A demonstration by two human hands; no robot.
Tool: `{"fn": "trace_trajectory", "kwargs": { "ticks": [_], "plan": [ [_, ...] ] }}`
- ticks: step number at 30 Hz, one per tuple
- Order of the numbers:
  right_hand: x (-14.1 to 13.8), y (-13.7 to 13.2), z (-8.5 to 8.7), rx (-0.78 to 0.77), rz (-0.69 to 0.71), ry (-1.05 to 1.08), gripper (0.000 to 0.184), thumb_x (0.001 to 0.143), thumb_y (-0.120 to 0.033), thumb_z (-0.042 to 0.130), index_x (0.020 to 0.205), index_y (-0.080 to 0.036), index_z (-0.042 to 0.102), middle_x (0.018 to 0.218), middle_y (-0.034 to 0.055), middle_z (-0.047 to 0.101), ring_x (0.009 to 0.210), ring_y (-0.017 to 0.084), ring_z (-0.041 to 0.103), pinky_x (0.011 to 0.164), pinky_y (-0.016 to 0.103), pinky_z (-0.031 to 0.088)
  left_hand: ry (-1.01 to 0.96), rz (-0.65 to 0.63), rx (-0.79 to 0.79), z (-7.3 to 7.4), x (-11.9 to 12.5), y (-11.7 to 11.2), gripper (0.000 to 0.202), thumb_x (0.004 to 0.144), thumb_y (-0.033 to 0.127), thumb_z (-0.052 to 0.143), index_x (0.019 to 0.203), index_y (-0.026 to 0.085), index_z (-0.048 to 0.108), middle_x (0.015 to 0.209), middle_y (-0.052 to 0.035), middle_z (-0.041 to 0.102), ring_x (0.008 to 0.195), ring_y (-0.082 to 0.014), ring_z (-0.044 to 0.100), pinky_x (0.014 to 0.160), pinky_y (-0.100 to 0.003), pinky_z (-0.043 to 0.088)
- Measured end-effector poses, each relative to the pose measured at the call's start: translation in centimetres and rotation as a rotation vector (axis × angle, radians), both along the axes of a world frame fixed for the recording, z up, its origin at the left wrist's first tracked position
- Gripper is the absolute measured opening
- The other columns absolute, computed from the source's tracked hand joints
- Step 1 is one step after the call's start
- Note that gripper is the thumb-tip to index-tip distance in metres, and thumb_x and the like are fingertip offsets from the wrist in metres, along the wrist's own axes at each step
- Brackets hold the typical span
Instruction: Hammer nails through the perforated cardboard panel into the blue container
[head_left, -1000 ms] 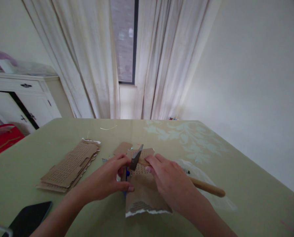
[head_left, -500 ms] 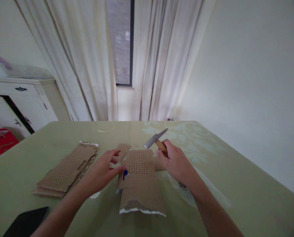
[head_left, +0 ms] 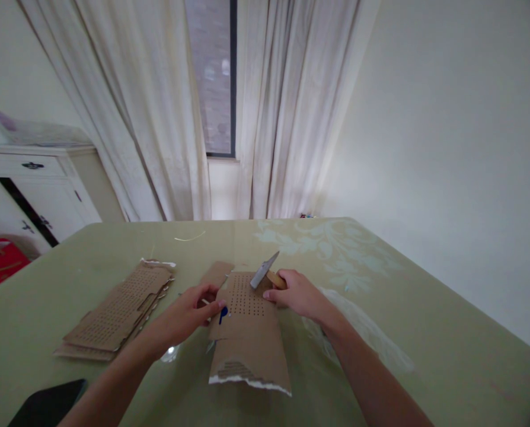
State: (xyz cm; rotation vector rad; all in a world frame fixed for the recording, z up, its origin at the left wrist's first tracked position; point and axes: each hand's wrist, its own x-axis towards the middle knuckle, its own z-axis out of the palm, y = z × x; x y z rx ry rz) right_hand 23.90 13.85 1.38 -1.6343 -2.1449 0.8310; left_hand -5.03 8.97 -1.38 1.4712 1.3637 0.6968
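A brown cardboard sheet (head_left: 251, 341) with rows of small holes lies before me, its near edge torn and white. My left hand (head_left: 192, 311) grips the sheet's left edge, thumb on top beside a small blue piece (head_left: 223, 312); the other fingers are partly hidden. My right hand (head_left: 297, 292) is closed round the wooden handle of a hammer (head_left: 264, 271). The metal head sits over the sheet's far right part, close to the holes; I cannot tell whether it touches. A smaller cardboard piece (head_left: 218, 271) shows behind the sheet.
A stack of perforated cardboard (head_left: 120, 308) lies to the left on the green table (head_left: 158, 409). A black phone-like object (head_left: 47, 403) is at the near left. Clear plastic film (head_left: 367, 332) lies by my right forearm. A white cabinet (head_left: 64, 196) stands beyond the table.
My right hand has brought the hammer left and down toward the sheet. My left hand has closed onto the sheet's left edge, and the sheet's near end has shifted slightly left.
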Motion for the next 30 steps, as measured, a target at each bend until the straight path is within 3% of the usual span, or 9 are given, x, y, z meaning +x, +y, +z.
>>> {"fn": "trace_trajectory", "kwargs": {
  "ticks": [11, 14, 19, 25, 30],
  "plan": [
    [0.4, 0.4, -0.4, -0.067, 0.049, 0.076, 0.030, 0.085, -0.032, 0.088, 0.079, -0.021, 0.061, 0.077, -0.0047, 0.057, 0.077, 0.018, 0.055, 0.065, 0.028, 0.032, -0.013, 0.027, -0.069, -1.0, 0.0, 0.0, 0.067, 0.081, 0.080, 0.070, 0.111, 0.020, 0.066, 0.117, -0.0104, 0.075, 0.100, -0.0292, 0.074, 0.071, -0.036, 0.061],
    [0.3, 0.4, -0.5, -0.098, 0.073, 0.112, 0.031, 0.078, -0.030, 0.093, 0.083, -0.020, 0.064, 0.080, -0.0048, 0.060, 0.079, 0.018, 0.058, 0.066, 0.027, 0.034, -0.013, 0.029, -0.071, -1.2, 0.0, -0.1, 0.069, 0.080, 0.080, 0.071, 0.115, 0.021, 0.063, 0.120, -0.0107, 0.074, 0.099, -0.0299, 0.075, 0.070, -0.036, 0.061],
    [0.2, 0.2, -0.3, -0.117, 0.094, 0.144, 0.033, 0.071, -0.025, 0.096, 0.087, -0.020, 0.067, 0.084, -0.0045, 0.064, 0.081, 0.020, 0.061, 0.066, 0.027, 0.037, -0.004, 0.031, -0.070, -1.0, 0.2, -0.2, 0.066, 0.077, 0.078, 0.074, 0.109, 0.022, 0.064, 0.116, -0.0096, 0.074, 0.096, -0.0287, 0.074, 0.070, -0.036, 0.061],
    [-0.3, -0.3, 0.3, -0.055, 0.068, 0.123, 0.032, 0.075, -0.025, 0.094, 0.083, -0.021, 0.063, 0.084, -0.0039, 0.064, 0.078, 0.018, 0.058, 0.068, 0.028, 0.037, 0.003, 0.026, -0.087, -0.7, 0.3, -0.4, 0.064, 0.078, 0.077, 0.072, 0.107, 0.020, 0.063, 0.112, -0.0095, 0.073, 0.095, -0.0276, 0.074, 0.073, -0.038, 0.063],
    [-0.5, -0.7, 0.7, -0.007, 0.061, 0.070, 0.033, 0.081, -0.032, 0.092, 0.079, -0.021, 0.061, 0.082, -0.0025, 0.063, 0.077, 0.019, 0.058, 0.066, 0.029, 0.035, 0.037, -0.003, -0.077, 0.5, 0.0, -0.9, 0.067, 0.081, 0.079, 0.069, 0.114, 0.021, 0.068, 0.113, -0.0106, 0.077, 0.099, -0.0290, 0.077, 0.078, -0.040, 0.066]
  ]
}}
